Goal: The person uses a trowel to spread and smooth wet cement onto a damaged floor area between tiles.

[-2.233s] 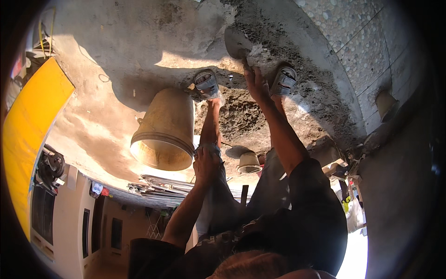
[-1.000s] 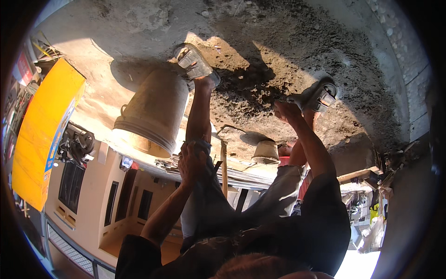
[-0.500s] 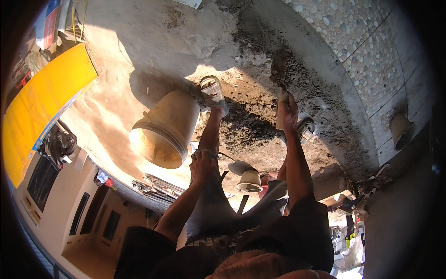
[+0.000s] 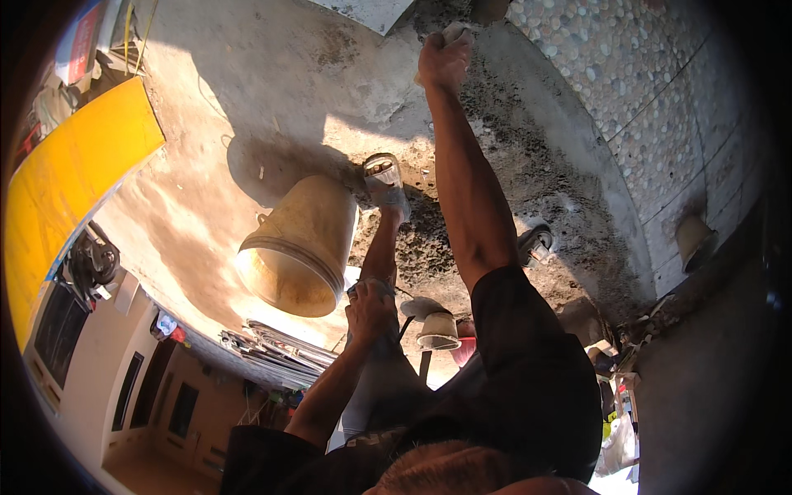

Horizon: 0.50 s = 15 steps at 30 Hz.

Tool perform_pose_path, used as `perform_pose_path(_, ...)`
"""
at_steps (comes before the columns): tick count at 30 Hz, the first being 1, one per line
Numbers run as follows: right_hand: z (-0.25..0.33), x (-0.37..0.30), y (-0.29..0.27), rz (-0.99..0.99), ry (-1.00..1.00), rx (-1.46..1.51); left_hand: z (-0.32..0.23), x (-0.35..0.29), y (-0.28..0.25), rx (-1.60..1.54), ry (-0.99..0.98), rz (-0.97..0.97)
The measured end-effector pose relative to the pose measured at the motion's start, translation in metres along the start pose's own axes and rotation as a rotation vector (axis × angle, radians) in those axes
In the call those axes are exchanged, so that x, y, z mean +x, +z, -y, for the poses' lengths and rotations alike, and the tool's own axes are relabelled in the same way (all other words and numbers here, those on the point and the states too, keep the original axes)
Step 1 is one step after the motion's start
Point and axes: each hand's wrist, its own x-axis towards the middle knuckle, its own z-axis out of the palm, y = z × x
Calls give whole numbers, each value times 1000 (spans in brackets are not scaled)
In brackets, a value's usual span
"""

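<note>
My right arm stretches far forward over the ground. At its end my right hand point(image 4: 445, 62) is closed, seen from the back, at the border of dark, wet-looking crumbly material point(image 4: 495, 99) and grey cement ground point(image 4: 363, 74). A small pale edge shows beside the hand; what it belongs to is mostly hidden. My left hand point(image 4: 371, 312) rests on my left knee, fingers bent over it and nothing visible in them. Just left of my sandaled left foot point(image 4: 384, 180), a large cream bucket point(image 4: 309, 239) lies tipped, its mouth toward me.
A small bucket point(image 4: 437, 332) sits between my legs, beside a grey round flat thing point(image 4: 425, 308). Pebbled paving point(image 4: 610, 66) curves along the right, with another bucket point(image 4: 695, 242) farther down. A yellow panel point(image 4: 78, 190) stands at the left, near stacked thin strips point(image 4: 280, 351).
My right hand has swung forward and to the left, from near my right foot to the far ground. My left hand stays on the knee. The whole view has shifted slightly.
</note>
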Motion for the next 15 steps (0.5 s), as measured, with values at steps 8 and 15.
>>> perform_pose_path(8, -49, 5, -59, 180, 166, 299, 5, 0, 5, 16, 34, -36)
perform_pose_path(15, -49, 7, -76, 348, 251, 462, 3, -1, 3, -10, 5, 0)
